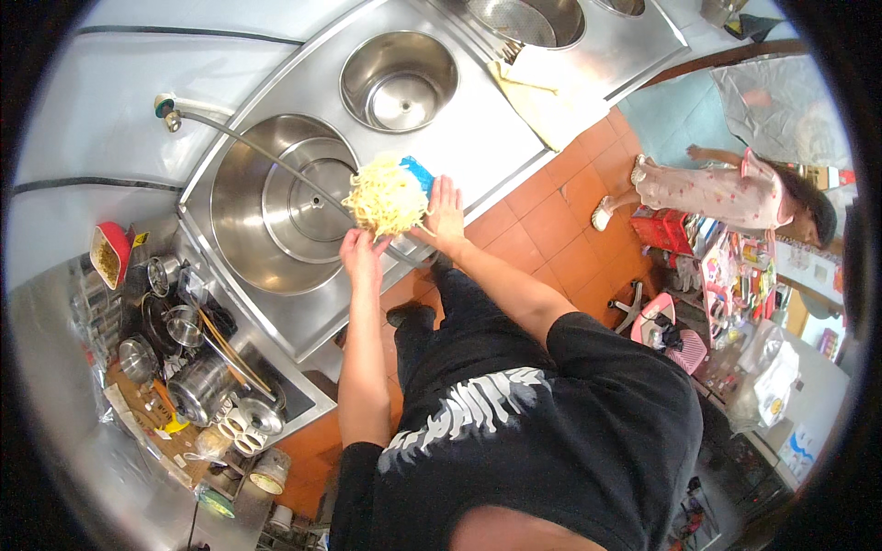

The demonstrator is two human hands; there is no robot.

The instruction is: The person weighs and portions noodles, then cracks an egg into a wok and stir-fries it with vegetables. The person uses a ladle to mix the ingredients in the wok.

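Observation:
A heap of pale yellow noodles (pixel 387 195) lies before me by the front edge of the steel counter (pixel 482 148). A piece of blue material (pixel 418 175) shows at the heap's far right side; the noodles hide most of it. My left hand (pixel 363 258) has its fingers curled at the near edge of the noodles. Whether it pinches any strands cannot be made out. On the other side, my right hand (pixel 446 213) lies flat against the heap, fingers stretched out and a few strands over its thumb side.
A large round steel well (pixel 238 200) is left of the noodles, crossed by a grey hose (pixel 275 160). Behind is a smaller steel well (pixel 355 82). Yellow cloth (pixel 517 96) drapes the counter. Pots (pixel 200 389) crowd the lower left. Another person (pixel 723 196) stands at right.

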